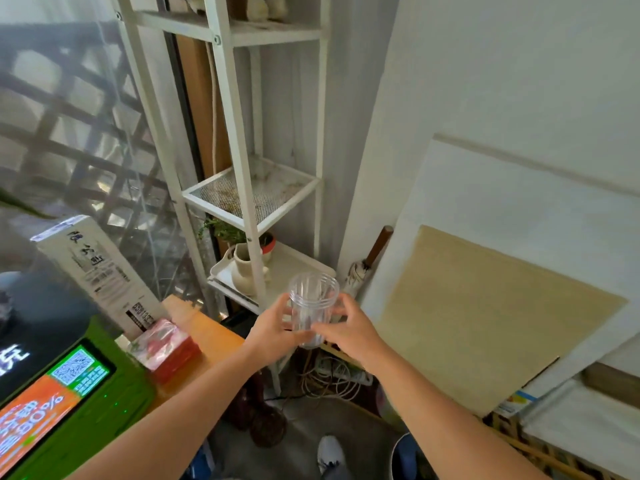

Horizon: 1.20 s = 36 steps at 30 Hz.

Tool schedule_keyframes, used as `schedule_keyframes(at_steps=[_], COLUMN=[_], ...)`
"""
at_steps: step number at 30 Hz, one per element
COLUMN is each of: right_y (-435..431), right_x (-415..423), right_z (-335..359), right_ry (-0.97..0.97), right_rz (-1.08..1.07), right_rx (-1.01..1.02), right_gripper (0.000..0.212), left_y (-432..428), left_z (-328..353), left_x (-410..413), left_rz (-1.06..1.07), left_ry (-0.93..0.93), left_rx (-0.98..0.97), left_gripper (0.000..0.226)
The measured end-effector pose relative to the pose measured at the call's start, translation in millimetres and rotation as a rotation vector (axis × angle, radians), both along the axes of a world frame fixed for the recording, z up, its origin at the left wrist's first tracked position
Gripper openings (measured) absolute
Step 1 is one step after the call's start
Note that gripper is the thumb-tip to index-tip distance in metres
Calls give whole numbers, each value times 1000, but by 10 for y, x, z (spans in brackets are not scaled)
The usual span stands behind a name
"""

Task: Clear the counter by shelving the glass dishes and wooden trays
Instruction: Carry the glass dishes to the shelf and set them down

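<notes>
A clear glass jar (311, 299) with a threaded rim is held upright in front of the white metal shelf unit (242, 140). My left hand (273, 327) grips its left side and my right hand (346, 329) grips its right side. The jar hovers just in front of the lower shelf tray (294, 261), which carries a cream jug (242, 268) and a small potted plant (225, 230). The mesh shelf (277, 188) above it holds nothing large.
An orange counter (207, 330) at the left bears a white carton (100, 271), a red packet (166, 348) and a green device (79, 386). Boards (485, 317) lean on the right wall. Cables (332, 375) and a folded umbrella (363, 268) lie by the shelf's foot.
</notes>
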State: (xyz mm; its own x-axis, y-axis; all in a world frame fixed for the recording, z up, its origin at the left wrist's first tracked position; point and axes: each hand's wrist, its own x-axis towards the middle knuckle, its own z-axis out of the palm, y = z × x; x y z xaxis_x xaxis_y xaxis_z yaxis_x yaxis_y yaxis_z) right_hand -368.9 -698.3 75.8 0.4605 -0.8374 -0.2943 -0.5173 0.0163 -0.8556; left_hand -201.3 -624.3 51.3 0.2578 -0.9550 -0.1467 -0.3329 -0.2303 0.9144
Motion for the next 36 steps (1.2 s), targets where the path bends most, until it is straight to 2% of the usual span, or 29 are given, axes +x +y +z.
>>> schedule_keyframes(at_steps=[4,14,17,20,23,26,31,36], right_y=[-519,-1817,-2069,-2222,-2338,-2433,-2550,-2619], right_x=[94,254,320,442,614,800,1080,1309], right_z=[-7,-295,-531,-776,-1029,-1295,-1722,-2069], right_ry=[8,75,92,102,95,83,72,36], right_rz=[58,181,213,266,305,333,312,283], right_rx=[15,73,97,125,154,183,179,144], right_gripper=[90,85,85,84,85,88,80,82], left_y=[-446,-1556,-1758,-1885,-1933,-1948,-2089,-2252], left_z=[-10,-246,-509,-760,-1011,-1255,-1540,-1809], left_x=[66,139,149,177,241,313,428,515], left_rz=[37,117,189,323,404,473,556,627], left_ry=[16,30,123,243,256,242,117,130], left_rx=[32,142,162,220,227,206,240,234], left_gripper=[83,68,68,78,87,81,74,73])
